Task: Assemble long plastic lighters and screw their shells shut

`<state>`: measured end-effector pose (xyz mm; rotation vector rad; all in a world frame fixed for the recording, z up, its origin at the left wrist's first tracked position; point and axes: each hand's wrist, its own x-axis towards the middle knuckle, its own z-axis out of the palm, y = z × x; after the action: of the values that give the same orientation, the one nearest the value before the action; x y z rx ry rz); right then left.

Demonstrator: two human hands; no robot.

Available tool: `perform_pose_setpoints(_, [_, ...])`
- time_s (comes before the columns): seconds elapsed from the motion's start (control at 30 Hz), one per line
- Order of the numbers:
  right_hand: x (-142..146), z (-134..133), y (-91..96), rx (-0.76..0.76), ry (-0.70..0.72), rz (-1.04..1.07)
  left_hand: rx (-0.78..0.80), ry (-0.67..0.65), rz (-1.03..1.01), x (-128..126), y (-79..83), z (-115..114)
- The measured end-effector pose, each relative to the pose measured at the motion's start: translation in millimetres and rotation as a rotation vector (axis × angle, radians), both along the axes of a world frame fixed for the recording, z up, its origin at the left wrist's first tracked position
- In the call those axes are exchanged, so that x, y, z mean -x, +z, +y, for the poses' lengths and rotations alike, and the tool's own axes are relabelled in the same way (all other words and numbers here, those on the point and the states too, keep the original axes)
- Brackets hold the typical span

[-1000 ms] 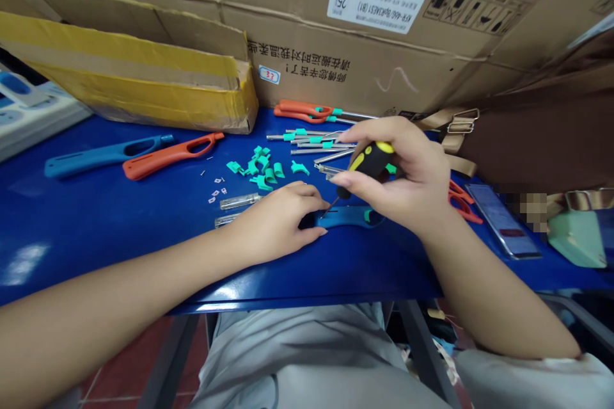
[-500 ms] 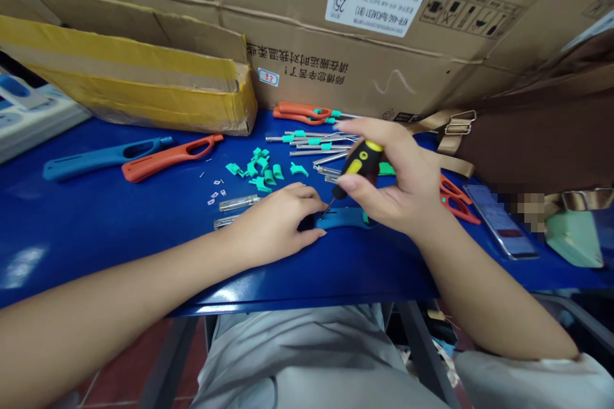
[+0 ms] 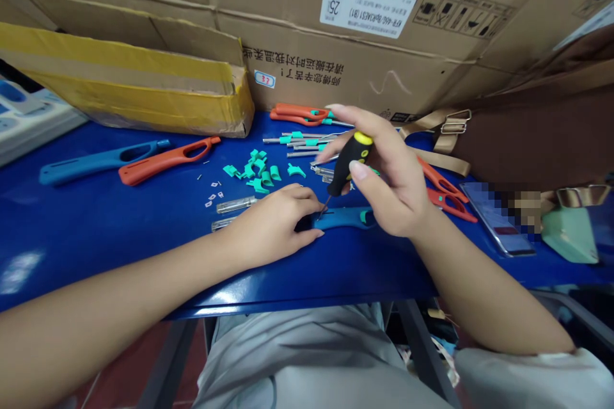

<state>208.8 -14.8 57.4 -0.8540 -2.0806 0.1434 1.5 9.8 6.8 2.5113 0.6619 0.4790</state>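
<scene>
My left hand (image 3: 283,220) is closed around one end of a blue lighter casing (image 3: 343,218) lying on the blue table. A green trigger piece (image 3: 366,217) shows in the casing's right part. In my right hand (image 3: 391,185) is a black and yellow screwdriver (image 3: 346,162), tilted, its thin shaft pointing down to the casing beside my left fingertips. Whether its tip sits in a screw is too small to tell. Clear fuel tanks (image 3: 236,205) lie beside my left wrist. Beyond my hands is a loose heap of green plastic parts (image 3: 259,169).
A blue casing (image 3: 96,162) and an orange casing (image 3: 167,160) lie at left. Metal lighter tubes (image 3: 297,143) and orange lighters (image 3: 300,113) are farther back. To the right are red-orange casings (image 3: 451,203), a phone (image 3: 496,217) and a brown bag (image 3: 537,140). Cardboard boxes (image 3: 288,31) stand behind.
The screwdriver handle has turned and stands a little more upright, and my right fingers have shifted on it. My left hand still holds the casing in place.
</scene>
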Motion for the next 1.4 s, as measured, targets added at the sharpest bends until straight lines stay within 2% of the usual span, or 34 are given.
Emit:
perform_pose_setpoints(0.07, [-0.9, -0.1, 0.0, -0.003, -0.036, 0.002, 0.001, -0.002, -0.001, 0.3, -0.5, 0.1])
perform_pose_setpoints(0.2, [-1.7, 0.4, 1.8, -0.177, -0.091, -0.027, 0.015, -0.009, 0.007, 0.4, -1.2, 0.7])
perform_pose_setpoints(0.37, [-2.7, -2.1, 1.7, 0.018, -0.057, -0.015, -0.004, -0.001, -0.012, 0.3, -1.0, 0.7])
perform_pose_setpoints(0.4, [-2.6, -2.3, 1.5, 0.018, -0.072, -0.014, -0.006, -0.001, -0.012, 0.5, -1.1, 0.5])
perform_pose_setpoints(0.53, [-1.4, -1.0, 1.9, -0.222, -0.12, -0.014, -0.01, -0.004, -0.001, 1.1, -1.6, 0.0])
perform_pose_setpoints(0.6, [-1.0, -1.0, 3.1, -0.273, -0.113, -0.027, -0.008, -0.003, 0.0, 0.9, -1.2, 0.0])
perform_pose_setpoints(0.77, [-0.5, -3.2, 6.7, -0.095, -0.023, -0.013, -0.007, -0.005, 0.005, 0.0, 0.6, 0.4])
perform_pose_setpoints(0.93, [0.6, -1.6, 6.5, -0.247, -0.112, -0.008, -0.014, 0.001, 0.011, 0.1, -0.7, -0.3])
perform_pose_setpoints(1.03, [-0.7, -2.7, 5.5, -0.168, -0.121, -0.025, -0.015, 0.001, 0.006, 0.5, -1.0, 0.0])
perform_pose_setpoints(1.17, [-1.1, -5.0, 5.0, -0.068, -0.062, -0.042, -0.012, -0.003, 0.006, 0.3, 0.1, 0.6])
perform_pose_setpoints(1.23, [0.1, -4.6, 4.4, -0.123, -0.085, -0.035, -0.009, -0.005, 0.015, 0.0, 0.4, 0.6])
perform_pose_setpoints(1.33, [1.7, -3.2, 2.7, -0.291, -0.128, -0.014, -0.002, -0.006, 0.025, -0.3, 0.2, 0.3])
perform_pose_setpoints(1.4, [1.9, -3.3, 1.2, -0.302, -0.117, -0.013, -0.007, -0.002, 0.023, -0.2, 0.1, 0.1])
